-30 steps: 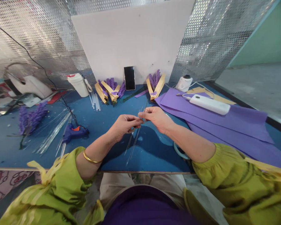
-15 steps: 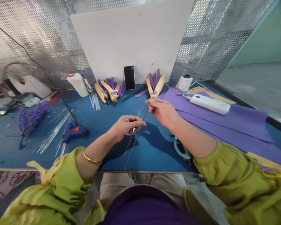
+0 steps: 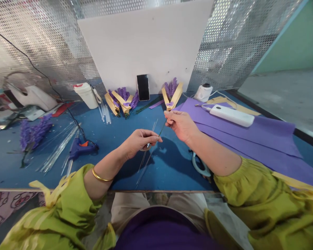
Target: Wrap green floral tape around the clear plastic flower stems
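My left hand (image 3: 139, 141) is closed in a pinch around a bundle of thin clear sticks (image 3: 145, 160) and a small roll of tape, held just above the blue table (image 3: 114, 128). A little farther out, my right hand (image 3: 181, 124) pinches the upper end of a thin dark green wire stem (image 3: 160, 130) that slants down toward my left fingers. The lower ends of the sticks hang over the table near its front edge. A pair of scissors with pale blue handles (image 3: 199, 166) lies under my right forearm.
Purple foam sheets (image 3: 250, 139) with a white power bank (image 3: 232, 115) cover the right side. A blue glue gun (image 3: 80, 147), clear sticks and purple flower sprigs (image 3: 32, 133) lie left. Finished lavender bundles (image 3: 123, 99), a phone (image 3: 143, 86) and a white jar (image 3: 87, 94) stand at the back.
My right hand has drawn away from my left hand, up and to the right, pulling the green stem out with it. My left hand has stayed in place.
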`<action>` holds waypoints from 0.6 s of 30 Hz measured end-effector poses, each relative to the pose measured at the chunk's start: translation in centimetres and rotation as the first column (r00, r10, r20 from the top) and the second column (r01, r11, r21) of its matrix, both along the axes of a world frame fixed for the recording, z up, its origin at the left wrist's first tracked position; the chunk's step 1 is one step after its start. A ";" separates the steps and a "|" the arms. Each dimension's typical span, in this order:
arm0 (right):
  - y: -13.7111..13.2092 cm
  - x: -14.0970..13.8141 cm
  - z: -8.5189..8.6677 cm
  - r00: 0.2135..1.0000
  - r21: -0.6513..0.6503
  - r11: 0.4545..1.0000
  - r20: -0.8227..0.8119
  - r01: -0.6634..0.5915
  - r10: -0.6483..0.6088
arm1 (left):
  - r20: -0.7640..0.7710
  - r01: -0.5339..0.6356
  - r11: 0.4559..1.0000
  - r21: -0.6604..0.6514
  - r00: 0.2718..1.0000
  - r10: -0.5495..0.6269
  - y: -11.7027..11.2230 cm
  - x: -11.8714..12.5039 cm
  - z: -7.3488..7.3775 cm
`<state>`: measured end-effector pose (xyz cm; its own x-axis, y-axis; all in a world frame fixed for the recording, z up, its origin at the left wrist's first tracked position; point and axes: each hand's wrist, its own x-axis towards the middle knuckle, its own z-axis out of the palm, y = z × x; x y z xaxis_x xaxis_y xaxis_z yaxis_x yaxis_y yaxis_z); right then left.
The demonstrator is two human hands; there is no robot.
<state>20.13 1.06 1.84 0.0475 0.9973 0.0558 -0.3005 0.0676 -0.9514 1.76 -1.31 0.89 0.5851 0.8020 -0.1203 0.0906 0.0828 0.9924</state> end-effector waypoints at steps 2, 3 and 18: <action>0.0 0.0 -0.1 1.000 0.021 1.000 0.019 0.003 -0.003 | -0.001 0.005 1.000 0.001 1.000 -0.005 -0.1 0.0 0.1; 0.0 0.0 -0.1 0.999 0.031 0.999 0.033 0.006 -0.007 | 0.001 0.011 1.000 0.004 1.000 -0.011 -0.2 0.1 0.2; 0.3 0.2 -0.6 0.994 0.010 0.994 0.017 -0.112 0.112 | 0.032 0.011 1.000 -0.020 0.999 -0.011 0.2 0.0 -0.6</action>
<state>20.32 1.37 1.28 -0.0653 0.9956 0.0666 -0.2914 0.0448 -0.9556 1.73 -1.09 0.32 0.5975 0.7932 -0.1172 0.0600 0.1015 0.9930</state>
